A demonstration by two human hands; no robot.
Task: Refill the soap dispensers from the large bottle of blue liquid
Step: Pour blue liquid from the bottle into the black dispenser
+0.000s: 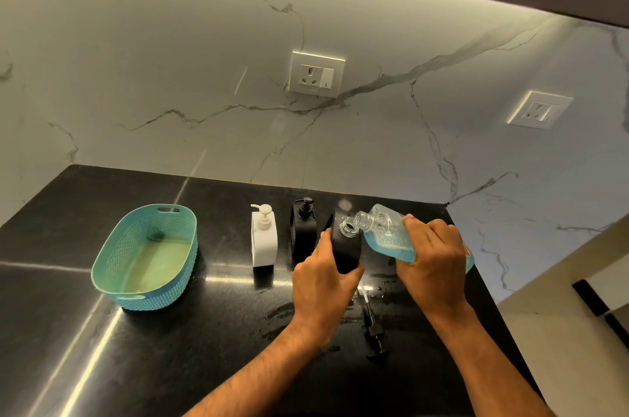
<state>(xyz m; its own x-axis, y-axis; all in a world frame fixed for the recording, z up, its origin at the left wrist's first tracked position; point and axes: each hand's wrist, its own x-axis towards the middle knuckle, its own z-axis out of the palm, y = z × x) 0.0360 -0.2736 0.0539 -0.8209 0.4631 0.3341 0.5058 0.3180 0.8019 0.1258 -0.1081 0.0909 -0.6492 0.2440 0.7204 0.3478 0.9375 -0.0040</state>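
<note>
Two bare forearms reach in from the near edge over a black countertop [102, 331] that carries wet smears. Nearest lies a black pump head [374, 336] with its tube, flat on the counter between the forearms. Just beyond it the left hand [321, 284] grips an open black dispenser [345, 246], tilted, its bare threaded neck turned toward the right. The right hand [434, 260] grasps the large clear bottle [388, 234] of blue liquid, tipped over so that its open mouth sits just beside the dispenser's neck; whether liquid is passing across cannot be told. Left of these, a second black dispenser [304, 229] and a white dispenser [263, 238] stand upright side by side, both with pumps on. Well apart to the left sits a teal basket [112, 256]. Behind rises a marble wall with two sockets [316, 74].
</note>
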